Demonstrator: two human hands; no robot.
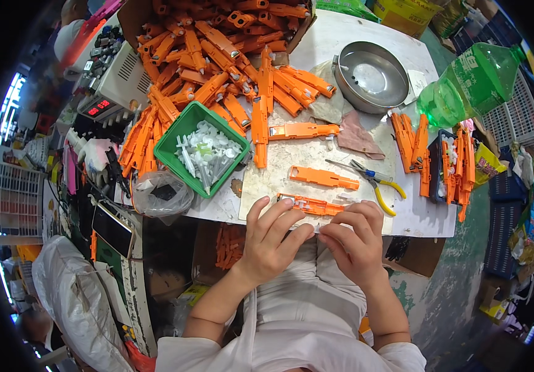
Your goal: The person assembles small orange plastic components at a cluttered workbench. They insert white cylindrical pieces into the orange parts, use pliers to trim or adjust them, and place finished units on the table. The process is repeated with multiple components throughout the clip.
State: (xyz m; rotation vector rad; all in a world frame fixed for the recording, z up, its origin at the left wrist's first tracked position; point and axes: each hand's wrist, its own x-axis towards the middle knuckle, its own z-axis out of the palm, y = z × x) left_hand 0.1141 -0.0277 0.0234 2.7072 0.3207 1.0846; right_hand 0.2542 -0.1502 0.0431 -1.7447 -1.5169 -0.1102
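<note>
At the table's near edge, my left hand (272,240) and my right hand (357,240) come together, thumbs and forefingers pinched. A tiny pale piece seems to sit between the fingertips, too small to make out. Just beyond them lies an open orange plastic housing (316,206) with pale bits inside; fingers of my left hand touch its left end. Farther off lie a second orange housing half (324,178) and a longer orange housing (304,131). Right of these rest pliers with yellow handles (383,197) and a thin pointed metal tool (343,166).
A cardboard box (309,28) spills many orange housings (202,56) at the back. The green bin (166,144) of white plastic pieces stands left. A steel bowl (372,77), a green bottle (471,80) and a dark container of orange parts (450,167) are on the right.
</note>
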